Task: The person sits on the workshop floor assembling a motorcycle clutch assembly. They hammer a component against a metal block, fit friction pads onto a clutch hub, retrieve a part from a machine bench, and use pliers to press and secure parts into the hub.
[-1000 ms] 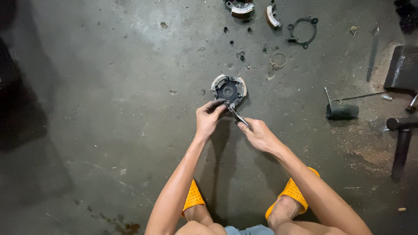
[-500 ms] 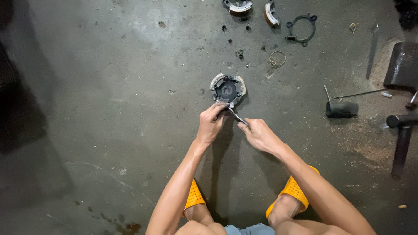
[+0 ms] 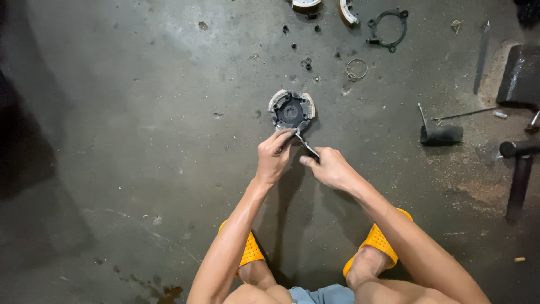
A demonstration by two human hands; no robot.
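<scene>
Left hand pinching the round metal part's 6 o'clock edge on the floor; right hand clasps thin tool, still angled in, grip barely shifted

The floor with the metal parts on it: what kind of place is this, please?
Probably a small repair workshop. A person squats on a stained concrete floor, the left hand and right hand working a thin tool on a round metal part. A hammer and a gasket lie nearby.

Both arms stretched forward and down, hands close together, left hand fingers curled, right hand closed, thumb out
</scene>
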